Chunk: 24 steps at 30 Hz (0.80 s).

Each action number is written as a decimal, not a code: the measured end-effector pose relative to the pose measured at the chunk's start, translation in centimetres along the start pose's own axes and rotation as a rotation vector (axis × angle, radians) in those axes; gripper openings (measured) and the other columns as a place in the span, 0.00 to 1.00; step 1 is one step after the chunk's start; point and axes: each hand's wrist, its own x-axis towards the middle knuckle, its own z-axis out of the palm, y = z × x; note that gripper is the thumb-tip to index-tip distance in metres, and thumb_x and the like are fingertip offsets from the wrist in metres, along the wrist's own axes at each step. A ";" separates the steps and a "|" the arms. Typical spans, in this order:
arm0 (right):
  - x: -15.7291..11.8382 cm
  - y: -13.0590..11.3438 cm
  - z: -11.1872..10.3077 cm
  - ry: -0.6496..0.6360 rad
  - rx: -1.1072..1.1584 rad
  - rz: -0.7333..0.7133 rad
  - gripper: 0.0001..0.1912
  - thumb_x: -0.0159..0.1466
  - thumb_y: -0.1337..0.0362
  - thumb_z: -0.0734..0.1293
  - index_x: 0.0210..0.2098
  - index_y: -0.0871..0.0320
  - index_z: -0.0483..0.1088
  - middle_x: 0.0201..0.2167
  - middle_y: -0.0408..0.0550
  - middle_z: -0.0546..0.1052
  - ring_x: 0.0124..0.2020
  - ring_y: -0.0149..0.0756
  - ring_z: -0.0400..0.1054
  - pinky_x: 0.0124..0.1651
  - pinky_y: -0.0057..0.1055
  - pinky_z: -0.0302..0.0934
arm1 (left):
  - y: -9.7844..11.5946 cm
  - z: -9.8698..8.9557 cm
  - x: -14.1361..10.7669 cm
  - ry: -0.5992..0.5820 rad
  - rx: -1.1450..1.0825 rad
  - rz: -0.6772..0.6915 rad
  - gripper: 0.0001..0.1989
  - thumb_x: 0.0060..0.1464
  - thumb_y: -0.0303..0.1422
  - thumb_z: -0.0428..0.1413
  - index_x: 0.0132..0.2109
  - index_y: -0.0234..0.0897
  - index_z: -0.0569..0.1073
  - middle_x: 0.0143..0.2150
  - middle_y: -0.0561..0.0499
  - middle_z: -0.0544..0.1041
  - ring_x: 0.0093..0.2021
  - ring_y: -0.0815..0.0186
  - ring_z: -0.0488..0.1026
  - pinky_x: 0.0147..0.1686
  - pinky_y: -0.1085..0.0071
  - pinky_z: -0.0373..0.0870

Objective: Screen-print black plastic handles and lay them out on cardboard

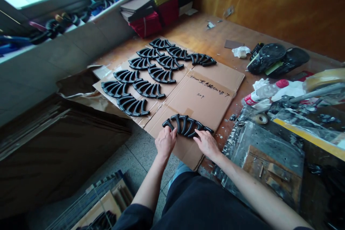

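A near group of black curved handles (184, 125) lies side by side in a fan on the flat cardboard sheet (212, 95). My left hand (165, 142) is closed at the lower end of the leftmost handle in that group. At the right side, my right hand (207, 143) has its fingers bent onto the lower end of another handle, thumb and fingertips close together. Farther up the sheet, several more fans of the same black handles (161, 74) lie in staggered rows. Handwriting marks the bare cardboard between the two areas.
On the right stand dark tubs (269, 57), a plastic bottle with a red cap (269, 90) and a tape roll (260, 119). Red bundles (147, 23) sit at the back. Stacked cardboard (54, 151) leans at the left, and a wire crate (94, 201) is below.
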 end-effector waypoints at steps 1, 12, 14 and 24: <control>0.0 0.0 0.0 0.010 -0.002 -0.005 0.22 0.69 0.60 0.61 0.59 0.63 0.67 0.49 0.57 0.76 0.51 0.44 0.66 0.55 0.37 0.60 | 0.4 0.6 -0.9 0.064 -0.040 0.086 0.27 0.63 0.50 0.41 0.52 0.36 0.73 0.50 0.37 0.76 0.52 0.52 0.73 0.51 0.59 0.67; 0.1 -0.1 0.2 0.046 0.013 -0.024 0.22 0.68 0.62 0.61 0.60 0.63 0.66 0.48 0.56 0.76 0.50 0.44 0.67 0.54 0.39 0.63 | 4.1 5.1 -0.7 0.074 -0.049 0.327 0.30 0.49 0.40 0.61 0.60 0.40 0.71 0.67 0.40 0.63 0.67 0.38 0.54 0.63 0.39 0.49; -0.2 -0.3 0.1 0.059 0.003 -0.044 0.24 0.68 0.64 0.61 0.62 0.61 0.63 0.50 0.55 0.75 0.51 0.44 0.67 0.54 0.39 0.63 | 3.5 4.7 0.3 0.083 -0.044 0.344 0.28 0.50 0.41 0.61 0.58 0.41 0.73 0.65 0.40 0.66 0.66 0.39 0.57 0.62 0.40 0.52; 0.0 0.9 6.6 0.016 -0.177 -0.321 0.32 0.60 0.54 0.70 0.59 0.67 0.67 0.60 0.64 0.68 0.62 0.53 0.61 0.64 0.47 0.54 | 8.0 -0.8 16.0 0.209 0.000 0.661 0.25 0.49 0.45 0.62 0.54 0.43 0.76 0.63 0.42 0.69 0.63 0.43 0.61 0.59 0.48 0.60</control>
